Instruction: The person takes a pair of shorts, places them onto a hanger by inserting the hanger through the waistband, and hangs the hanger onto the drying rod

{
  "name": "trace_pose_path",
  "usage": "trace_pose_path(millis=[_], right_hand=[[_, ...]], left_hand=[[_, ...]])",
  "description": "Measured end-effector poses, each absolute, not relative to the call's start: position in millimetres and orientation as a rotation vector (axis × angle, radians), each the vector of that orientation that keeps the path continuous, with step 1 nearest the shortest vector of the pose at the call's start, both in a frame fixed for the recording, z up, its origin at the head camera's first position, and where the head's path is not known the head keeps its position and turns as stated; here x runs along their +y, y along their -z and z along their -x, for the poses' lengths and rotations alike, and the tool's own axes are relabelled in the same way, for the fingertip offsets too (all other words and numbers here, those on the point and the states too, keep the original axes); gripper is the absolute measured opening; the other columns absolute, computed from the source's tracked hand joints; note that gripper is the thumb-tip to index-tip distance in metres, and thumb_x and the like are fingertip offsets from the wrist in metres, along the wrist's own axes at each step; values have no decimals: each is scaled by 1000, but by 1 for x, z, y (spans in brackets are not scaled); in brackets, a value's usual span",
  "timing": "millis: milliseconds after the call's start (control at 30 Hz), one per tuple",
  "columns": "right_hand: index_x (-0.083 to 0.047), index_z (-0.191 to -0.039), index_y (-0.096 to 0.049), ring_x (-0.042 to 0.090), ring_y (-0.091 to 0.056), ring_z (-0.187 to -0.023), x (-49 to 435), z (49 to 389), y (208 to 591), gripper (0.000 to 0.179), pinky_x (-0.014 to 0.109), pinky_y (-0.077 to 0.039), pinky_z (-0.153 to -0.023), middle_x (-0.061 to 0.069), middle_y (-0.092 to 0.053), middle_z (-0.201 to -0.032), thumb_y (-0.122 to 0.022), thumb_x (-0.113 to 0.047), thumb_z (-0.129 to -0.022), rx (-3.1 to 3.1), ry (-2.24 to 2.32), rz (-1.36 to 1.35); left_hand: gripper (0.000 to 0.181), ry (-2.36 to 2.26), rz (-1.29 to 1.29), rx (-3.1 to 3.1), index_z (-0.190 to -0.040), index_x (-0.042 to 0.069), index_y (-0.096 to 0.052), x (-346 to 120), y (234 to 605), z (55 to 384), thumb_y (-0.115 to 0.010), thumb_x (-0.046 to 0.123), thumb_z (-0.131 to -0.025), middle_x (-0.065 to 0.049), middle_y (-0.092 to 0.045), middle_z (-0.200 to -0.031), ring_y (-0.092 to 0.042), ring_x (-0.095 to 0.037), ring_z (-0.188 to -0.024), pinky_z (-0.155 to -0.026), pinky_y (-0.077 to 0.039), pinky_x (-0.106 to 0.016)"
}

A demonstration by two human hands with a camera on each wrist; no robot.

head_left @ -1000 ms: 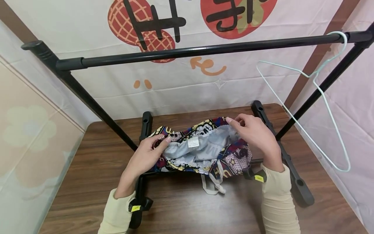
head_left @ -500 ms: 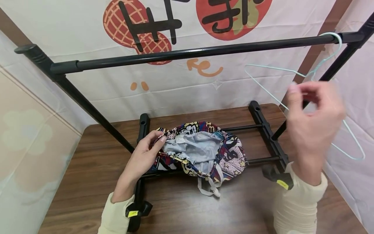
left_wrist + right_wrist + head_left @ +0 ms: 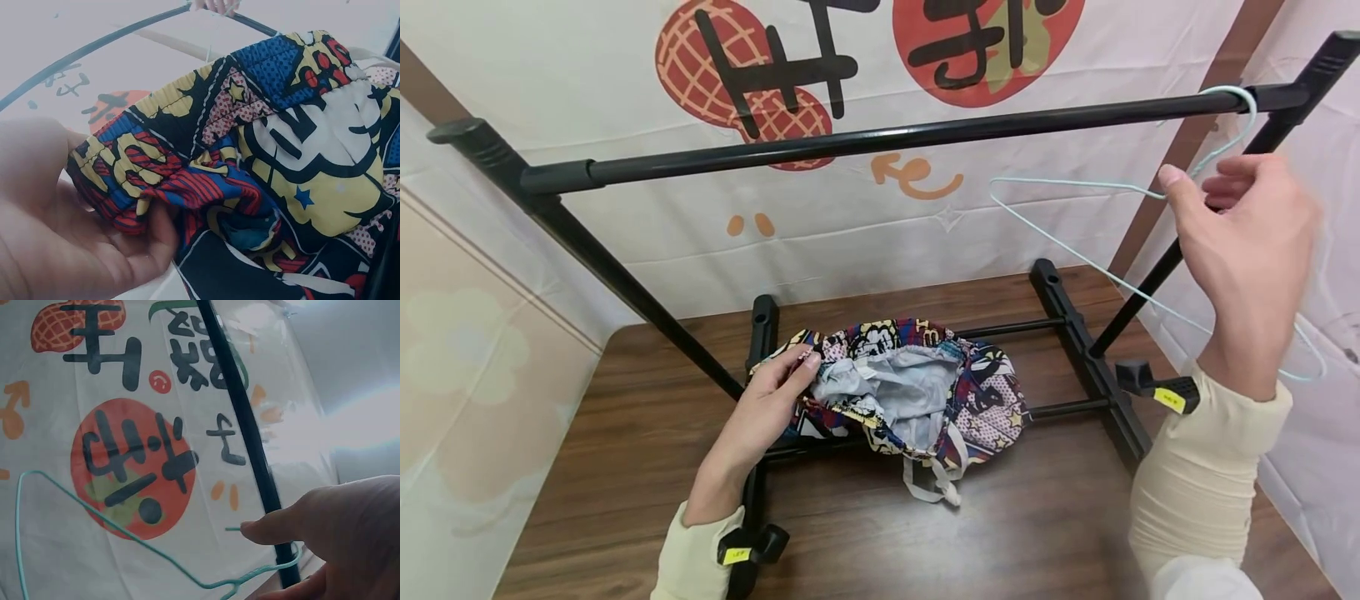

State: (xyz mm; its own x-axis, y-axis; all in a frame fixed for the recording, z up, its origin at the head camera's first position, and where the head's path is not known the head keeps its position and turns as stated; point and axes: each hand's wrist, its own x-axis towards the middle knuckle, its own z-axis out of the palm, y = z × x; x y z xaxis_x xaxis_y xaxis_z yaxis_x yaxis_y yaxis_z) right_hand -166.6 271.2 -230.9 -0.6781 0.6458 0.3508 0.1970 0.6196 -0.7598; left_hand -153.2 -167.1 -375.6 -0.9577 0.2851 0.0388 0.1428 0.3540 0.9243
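Observation:
A pair of drawstring shorts point(image 3: 988, 400) with a colourful comic print lies on the lower bars of a black rack, its waist opening up and pale lining visible. My left hand point(image 3: 767, 404) pinches the elastic waistband point(image 3: 181, 94) at its left end between thumb and fingers. Up at the right, a light-green wire hanger point(image 3: 1067, 182) hangs by its hook from the top rail point(image 3: 887, 143). My right hand point(image 3: 1255, 242) is at the hanger's neck, thumb and fingers apart around it. In the right wrist view, the thumb point(image 3: 275, 525) overlaps the hook near its tip.
The rack's black side posts point(image 3: 632, 275) rise left and right of the shorts. Its feet point(image 3: 1082, 358) stand on a brown wooden table point(image 3: 1015, 533). A printed cloth backdrop point(image 3: 820, 250) hangs close behind, with more cloth at both sides.
My right hand has let go of the waistband's right side and moved up and right to the hanger, which has turned slightly. My left hand keeps hold of the shorts; their right side has slumped.

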Motion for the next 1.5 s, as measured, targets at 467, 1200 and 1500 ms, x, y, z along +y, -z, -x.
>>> trace_pose_path(millis=[467,1200,1500], right_hand=[[-26,-99,-76,-4,-54,-66,310,203,225,27,26,-36,-68,-35,-60,-58,-69,-52,-96,-2613,-1054,281],[-32,-71,-81,9,-36,-80,307,192,211,34,32,-22,-64,-39,-60,-75,-65,-34,-102,-2462,-1101,166],[-41,-79,-78,15,-22,-52,293,173,225,23,39,-17,-53,-15,-37,-50,-70,-49,-99,-2541,-1080,105]], left_hand=[[30,-1512,-461,2693,-109,9,-68,-168,375,153,-50,31,-113,-8,-56,-98,-51,-16,-90,-78,-42,-27],[24,-1456,-575,2666,-104,9,-65,-165,381,154,-48,24,-113,-4,-55,-86,-53,-12,-81,-74,-45,-25],[24,-1455,-587,2673,-114,9,-65,-169,385,154,-47,25,-113,-7,-60,-95,-55,-15,-88,-80,-46,-26]])
